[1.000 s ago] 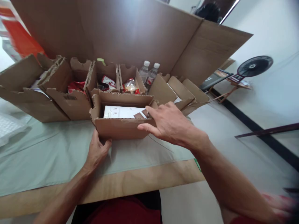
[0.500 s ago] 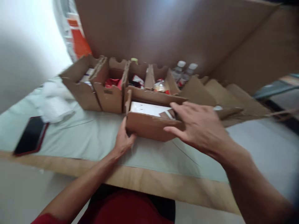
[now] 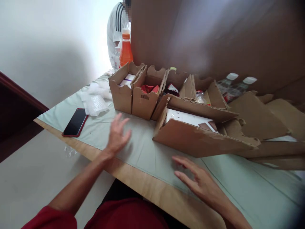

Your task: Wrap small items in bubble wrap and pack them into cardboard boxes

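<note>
Worktop (image 3: 143,183), under a pale green cloth (image 3: 143,146), carries everything; the cloth could rumple or drag if a bin gets slid rather than lifted.

Row of bins (image 3: 122,100) behind, left of centre. Front bin (image 3: 190,136) sits ahead of it on the cloth, right of centre, long side toward the wearer. Open-topped corrugated cardboard, ragged cut rims. My read: light itself, fairly stiff along the long walls, but the thin rims would crease or fold under a hard pinch. Best hold: one palm on each short end, low down, or fingers under the base. Don't haul it by one rim; the contents would tip it.

White box (image 3: 188,117) lies inside the front bin, toward its left end, top face showing. Looks like smooth, glossy card: stiff, a bit slippery, likely most of the weight. Contents unknown, so treat as fragile. If lifting it alone, grip across its narrow width.

Hands: both unloaded, fingers spread, well apart from each other. Left hand (image 3: 118,132) is left of the front bin, just short of the row; can't tell if it touches the cloth. Right hand (image 3: 194,173) is on the near side of the front bin, not touching it, thumb and forefinger parted in a loose C.
</note>
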Available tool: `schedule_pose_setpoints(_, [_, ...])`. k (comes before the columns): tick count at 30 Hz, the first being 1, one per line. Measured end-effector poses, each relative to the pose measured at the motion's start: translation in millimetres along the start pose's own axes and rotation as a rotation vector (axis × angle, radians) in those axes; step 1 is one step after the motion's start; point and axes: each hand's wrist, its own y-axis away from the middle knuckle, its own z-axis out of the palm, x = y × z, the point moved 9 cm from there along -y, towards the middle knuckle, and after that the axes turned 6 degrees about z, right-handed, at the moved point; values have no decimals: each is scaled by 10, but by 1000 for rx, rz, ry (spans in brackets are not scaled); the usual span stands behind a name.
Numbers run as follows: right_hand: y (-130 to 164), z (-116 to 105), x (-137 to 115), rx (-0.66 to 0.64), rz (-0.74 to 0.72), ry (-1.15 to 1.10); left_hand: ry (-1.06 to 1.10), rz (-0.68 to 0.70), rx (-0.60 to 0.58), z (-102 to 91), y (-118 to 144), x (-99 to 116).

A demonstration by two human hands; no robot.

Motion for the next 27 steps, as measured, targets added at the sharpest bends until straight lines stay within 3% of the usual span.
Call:
schedule_pose_setpoints(3, [100, 129, 76, -73, 55, -25, -166, -93, 157, -725, -325, -536])
schedule_pose_setpoints(6, [106, 171, 153, -33, 95, -88, -258, -143, 226, -1131, -672, -885])
schedule_pose_setpoints(9, [47, 203, 146, 29, 75, -147, -272, -133, 242, -1220, -1027, -1008])
schedule_pose_setpoints(13, [4, 221, 102, 151, 52, -153, -197, -70, 243, -1087, -1465, -1008])
schedule_pose_setpoints(16, [24, 243, 138, 206, 88, -164, -80, -115, 245, -1000, -1734, -1062])
schedule_pose_setpoints(19, [69, 264, 163, 220, 95, -173, -9, -151, 308, -1112, -1925, -1017])
schedule_pose_setpoints(21, [98, 254, 167, 242, 85, -176, 26, -141, 398, -1329, -1940, -873])
schedule_pose_setpoints(23, [109, 237, 167, 260, 82, -187, 82, -126, 485, -1588, -1795, -661])
schedule_pose_setpoints(25, [103, 229, 143, 264, 80, -216, 189, -135, 511, -1759, -1485, -445])
schedule_pose_setpoints(27, [93, 254, 63, 239, 65, -256, 321, -183, 453, -1729, -1065, -269])
